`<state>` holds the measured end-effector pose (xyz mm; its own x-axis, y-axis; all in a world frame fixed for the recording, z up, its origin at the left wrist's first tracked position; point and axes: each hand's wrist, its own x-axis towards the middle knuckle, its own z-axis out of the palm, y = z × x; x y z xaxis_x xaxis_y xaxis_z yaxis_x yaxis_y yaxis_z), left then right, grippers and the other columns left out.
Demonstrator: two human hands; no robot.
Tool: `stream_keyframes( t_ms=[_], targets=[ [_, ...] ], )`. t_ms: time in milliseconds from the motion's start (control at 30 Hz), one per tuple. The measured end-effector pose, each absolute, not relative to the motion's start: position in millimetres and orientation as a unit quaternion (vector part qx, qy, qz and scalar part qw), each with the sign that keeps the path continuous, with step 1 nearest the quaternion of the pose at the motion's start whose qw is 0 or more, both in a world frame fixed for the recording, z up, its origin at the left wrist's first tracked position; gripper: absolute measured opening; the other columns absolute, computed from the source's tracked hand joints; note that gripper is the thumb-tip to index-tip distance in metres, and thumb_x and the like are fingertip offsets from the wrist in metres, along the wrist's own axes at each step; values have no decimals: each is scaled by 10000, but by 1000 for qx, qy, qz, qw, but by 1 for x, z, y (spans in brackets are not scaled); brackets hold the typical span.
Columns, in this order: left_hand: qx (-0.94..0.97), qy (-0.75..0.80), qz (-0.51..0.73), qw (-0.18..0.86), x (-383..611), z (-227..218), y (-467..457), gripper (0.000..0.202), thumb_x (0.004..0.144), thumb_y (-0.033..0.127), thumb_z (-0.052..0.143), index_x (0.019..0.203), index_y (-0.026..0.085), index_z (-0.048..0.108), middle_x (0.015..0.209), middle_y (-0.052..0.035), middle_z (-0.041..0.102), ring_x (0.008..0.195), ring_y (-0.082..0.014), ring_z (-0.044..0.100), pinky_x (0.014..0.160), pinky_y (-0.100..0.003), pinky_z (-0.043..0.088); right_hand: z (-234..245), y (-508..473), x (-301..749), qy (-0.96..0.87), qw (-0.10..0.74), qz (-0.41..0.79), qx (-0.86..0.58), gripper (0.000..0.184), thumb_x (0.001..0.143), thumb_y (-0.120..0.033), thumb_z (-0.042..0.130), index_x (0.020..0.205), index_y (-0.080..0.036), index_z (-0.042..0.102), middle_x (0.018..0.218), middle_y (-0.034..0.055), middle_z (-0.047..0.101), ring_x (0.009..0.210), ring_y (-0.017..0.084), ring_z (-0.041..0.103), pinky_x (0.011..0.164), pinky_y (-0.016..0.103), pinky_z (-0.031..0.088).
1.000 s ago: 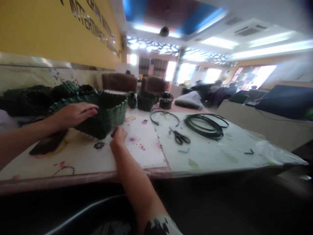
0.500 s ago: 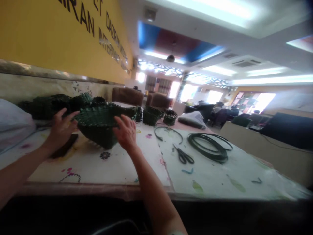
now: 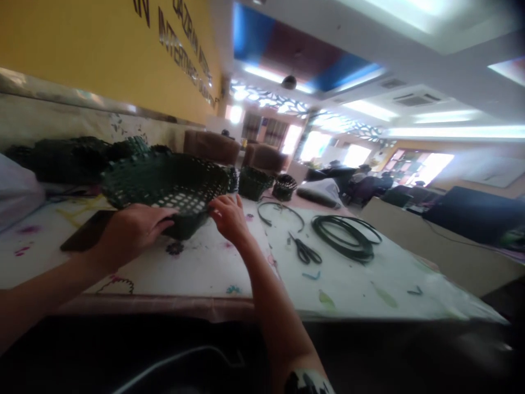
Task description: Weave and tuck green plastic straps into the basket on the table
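Observation:
A dark green woven basket (image 3: 164, 183) rests on the flowered table cover (image 3: 197, 268), tilted so that its open mouth and latticed bottom face me. My left hand (image 3: 133, 230) grips its near lower edge from the left. My right hand (image 3: 229, 216) holds the rim on the right side, fingers curled over it.
More dark green baskets (image 3: 69, 158) are piled at the left along the wall, and small ones (image 3: 262, 183) stand further back. Scissors (image 3: 304, 251) and a coil of green strip (image 3: 346, 235) lie to the right. A dark flat object (image 3: 84, 236) lies left of my hand. People sit far behind.
The basket has been tipped toward me, showing its inside. My left hand moved from its far left side to the near edge; my right hand dropped onto the right rim.

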<state>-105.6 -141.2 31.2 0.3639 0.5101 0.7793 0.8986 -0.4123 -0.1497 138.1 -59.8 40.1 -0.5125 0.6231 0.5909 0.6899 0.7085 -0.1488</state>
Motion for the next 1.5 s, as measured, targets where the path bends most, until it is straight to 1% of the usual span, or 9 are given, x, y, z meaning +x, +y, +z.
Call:
stream_keyframes(
  t_ms=[100,333,433,533,600,700,1100,1333,1500],
  targets=[
    [-787,-392,-347,327,-87,5,-173,190,977,223,542,1012,237,728,822,-24,768,718,-228,697,760,-403,507,21,-84,159,-871,326,-100,-354,145,1018,-232,574,1055,-248,714,1145,40,697,1211,202,552,1279,497,141],
    [-799,-415,-353,253,-90,-72,-228,355,902,50,524,1125,294,654,1047,-29,784,911,-232,742,828,-456,497,-54,-153,171,-869,306,-179,-345,196,1035,-280,551,1023,-294,746,956,19,686,989,203,548,1285,555,89],
    [-803,-428,-345,232,-102,-94,-237,293,889,58,571,1038,290,670,1042,-23,788,944,-233,751,892,-456,524,-77,-172,164,-887,263,-157,-345,196,1021,-268,560,1092,-284,742,959,40,665,954,212,533,1253,510,220],
    [-802,-441,-352,196,-112,-107,-241,229,886,146,660,1068,282,689,1123,-38,784,1008,-247,752,1060,-498,489,-82,-185,156,-894,230,-124,-364,168,984,-289,615,1090,-251,740,971,74,646,954,236,533,1074,438,423],
    [-798,-452,-361,171,-115,-111,-242,226,884,209,704,1103,260,689,1175,-67,773,1060,-259,744,1116,-519,459,-75,-190,152,-897,213,-97,-375,193,968,-397,644,1014,-236,740,968,88,634,959,257,541,953,425,472],
    [-779,-471,-383,157,-112,-112,-241,166,908,190,672,1068,238,673,1142,-75,779,1097,-254,736,1085,-495,494,-57,-191,145,-899,175,-62,-396,295,958,-507,641,932,-228,731,987,101,635,984,279,565,850,413,484],
    [-758,-499,-392,149,-105,-112,-241,136,926,242,678,1055,222,640,1077,-107,776,1065,-284,730,939,-461,551,-25,-177,88,-888,75,66,-449,253,969,-373,676,928,-147,782,906,161,741,840,284,697,756,391,459],
    [-739,-524,-401,138,-101,-114,-242,130,935,253,662,1063,228,658,1096,-106,770,1026,-279,723,910,-462,545,-44,-166,87,-920,110,119,-358,164,981,-338,640,1081,-229,710,992,69,763,910,234,701,775,320,448],
    [-730,-544,-389,141,-97,-119,-243,90,945,271,650,1017,220,631,1052,-103,766,991,-283,715,883,-466,535,-44,-165,85,-884,87,186,-421,207,932,-346,695,1089,-213,719,970,51,769,852,222,693,702,295,408]
  ],
)
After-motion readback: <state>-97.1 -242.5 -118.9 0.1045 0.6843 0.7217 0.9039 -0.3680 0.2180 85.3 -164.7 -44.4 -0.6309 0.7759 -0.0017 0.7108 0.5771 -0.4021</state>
